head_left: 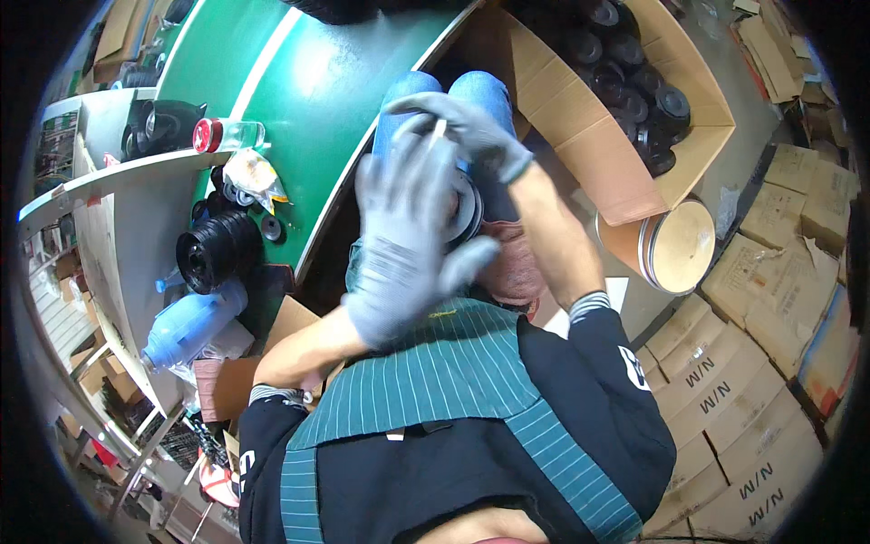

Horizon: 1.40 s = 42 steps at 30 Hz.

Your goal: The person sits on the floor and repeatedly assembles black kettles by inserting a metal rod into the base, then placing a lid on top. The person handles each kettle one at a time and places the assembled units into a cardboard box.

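Both my hands wear grey work gloves and are raised over my lap. My left hand (399,245) is spread, its thumb held apart and its fingers stretched forward, smeared a little by motion. Just beyond it, my right hand (471,136) has its fingers curled in. A short, thin, pale piece (439,132) shows at the right fingers; its kind is too small and blurred to make out. On my lap rests a round dark part (467,210) with a disc-like rim, partly covered by the left hand. A reddish cloth (513,263) lies on my right thigh.
A green-topped table (317,118) stands ahead on the left, with a red-lidded clear jar (210,136), a plastic bag (255,177) and black ring-shaped parts (217,251). An open carton (589,136) of dark round parts, a round drum (681,247) and stacked cartons (725,408) fill the right.
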{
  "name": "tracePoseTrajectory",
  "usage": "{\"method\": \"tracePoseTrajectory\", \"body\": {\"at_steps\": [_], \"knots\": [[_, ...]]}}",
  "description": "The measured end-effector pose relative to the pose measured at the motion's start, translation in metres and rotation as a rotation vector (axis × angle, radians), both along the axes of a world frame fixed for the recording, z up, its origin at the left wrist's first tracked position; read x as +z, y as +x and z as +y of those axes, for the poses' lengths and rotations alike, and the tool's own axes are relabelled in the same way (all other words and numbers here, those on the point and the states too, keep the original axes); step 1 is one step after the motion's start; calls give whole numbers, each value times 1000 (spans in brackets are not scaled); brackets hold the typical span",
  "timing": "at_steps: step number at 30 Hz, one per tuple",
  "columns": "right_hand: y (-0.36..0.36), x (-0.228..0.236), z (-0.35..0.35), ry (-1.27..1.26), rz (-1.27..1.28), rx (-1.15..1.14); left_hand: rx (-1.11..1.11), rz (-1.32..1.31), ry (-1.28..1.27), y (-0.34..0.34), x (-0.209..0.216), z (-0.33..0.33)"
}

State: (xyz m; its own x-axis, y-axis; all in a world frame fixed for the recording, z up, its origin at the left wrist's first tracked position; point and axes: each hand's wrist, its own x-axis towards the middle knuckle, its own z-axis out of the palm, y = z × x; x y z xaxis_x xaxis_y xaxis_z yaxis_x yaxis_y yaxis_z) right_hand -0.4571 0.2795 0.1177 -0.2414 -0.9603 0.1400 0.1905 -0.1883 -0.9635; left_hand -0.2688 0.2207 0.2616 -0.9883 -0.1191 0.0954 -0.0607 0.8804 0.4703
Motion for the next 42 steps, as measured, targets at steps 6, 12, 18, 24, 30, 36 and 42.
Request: {"method": "tracePoseTrajectory", "body": {"at_steps": [6,12,18,24,30,36,42], "knots": [[36,13,62,0,-508,-253,207,-2,464,9,-38,-76],[34,-9,60,-220,-733,-173,156,106,326,6,-31,-52],[79,4,93,-418,-145,-62,-85,58,504,-19,-92,-126],[87,112,70,-227,831,174,-468,74,685,-96,-118,-115],[131,123,-10,0,1034,352,-875,38,1147,-158,-132,-29],[97,130,6,21,395,263,-515,258,680,-151,-123,-44],[52,57,16,-391,-1216,25,65,181,230,-68,-68,-177]]}}
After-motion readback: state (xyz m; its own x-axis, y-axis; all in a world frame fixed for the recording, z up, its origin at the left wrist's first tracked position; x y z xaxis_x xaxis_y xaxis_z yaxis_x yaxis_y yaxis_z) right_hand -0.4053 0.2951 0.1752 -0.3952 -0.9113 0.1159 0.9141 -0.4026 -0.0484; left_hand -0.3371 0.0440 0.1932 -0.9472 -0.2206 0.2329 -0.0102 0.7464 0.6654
